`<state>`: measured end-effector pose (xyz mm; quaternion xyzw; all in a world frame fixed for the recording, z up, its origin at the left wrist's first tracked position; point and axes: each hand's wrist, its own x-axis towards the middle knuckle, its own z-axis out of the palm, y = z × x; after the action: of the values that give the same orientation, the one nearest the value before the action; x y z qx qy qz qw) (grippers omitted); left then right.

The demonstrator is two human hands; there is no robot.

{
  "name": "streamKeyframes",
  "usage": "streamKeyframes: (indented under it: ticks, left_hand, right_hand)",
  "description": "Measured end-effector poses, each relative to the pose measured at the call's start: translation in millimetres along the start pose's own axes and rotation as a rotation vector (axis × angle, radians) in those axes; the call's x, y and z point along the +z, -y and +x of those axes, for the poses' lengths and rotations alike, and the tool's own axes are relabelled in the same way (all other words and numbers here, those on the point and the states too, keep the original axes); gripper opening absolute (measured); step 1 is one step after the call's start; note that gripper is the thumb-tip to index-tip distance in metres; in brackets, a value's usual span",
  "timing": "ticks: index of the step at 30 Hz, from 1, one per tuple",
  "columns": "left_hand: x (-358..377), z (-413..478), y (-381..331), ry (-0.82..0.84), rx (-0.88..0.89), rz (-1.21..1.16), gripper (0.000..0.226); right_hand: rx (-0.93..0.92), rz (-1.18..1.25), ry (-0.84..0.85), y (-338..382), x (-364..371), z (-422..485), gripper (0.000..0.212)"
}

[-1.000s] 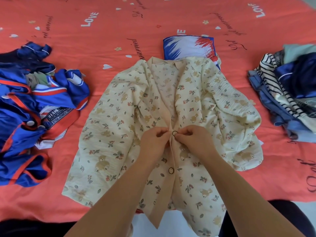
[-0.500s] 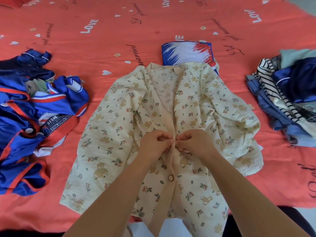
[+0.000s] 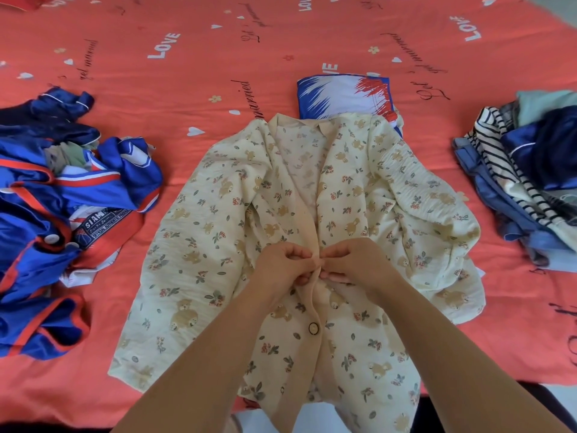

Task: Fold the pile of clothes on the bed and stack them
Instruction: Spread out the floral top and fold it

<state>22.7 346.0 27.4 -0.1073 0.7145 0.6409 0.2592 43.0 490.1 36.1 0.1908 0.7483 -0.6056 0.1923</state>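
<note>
Left hand [image 3: 282, 264]: fingers curled tight, thumb and fingertips pinching the left edge of the front band [image 3: 307, 232] of the cream shirt [image 3: 218, 245], at about mid-length of the garment. Right hand [image 3: 356, 260]: likewise curled, pinching the right edge of the same band. The 2 hands meet knuckle to knuckle on the band; what lies under the fingertips cannot be made out.

Scene, left to right:

1. Unfolded pile [image 3: 62, 220], at the left edge. Blue garments with red and white trim, crumpled and overlapping; a printed label and 2 white buttons show among them. It lies near the shirt's left sleeve; contact cannot be confirmed.

2. Cream shirt, centre. Printed with small bears and flowers, spread front-up on the bedspread [image 3: 187, 73], collar to the far side, hem hanging over the near edge of the bed. Both sleeves lie out to the sides, the right one rumpled. 1 button [image 3: 313, 328] is visible on the band, nearer than the hands.

3. Folded garment [image 3: 340, 95], blue, white and red, lying flat just beyond the collar; the shirt's right shoulder overlaps its near edge.

4. Folded stack [image 3: 524, 182], at the right edge. Denim blue at the bottom, a black-and-white striped piece above, dark blue and pale green on top. Apart from the shirt.

Bedspread: coral red, printed with white hearts and the word LOVE.
</note>
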Motion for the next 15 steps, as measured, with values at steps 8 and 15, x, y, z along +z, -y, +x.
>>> streamKeyframes:
  ticks: [8, 15]
  left_hand:
    - [10, -6, 7, -0.188, 0.326, 0.551, 0.010]
    - [8, -9, 11, -0.228, 0.399, 0.566, 0.014]
  right_hand:
    - [0.024, 0.144, -0.020, -4, 7, -1, 0.016]
    - [0.081, 0.272, -0.091, -7, 14, 1, 0.006]
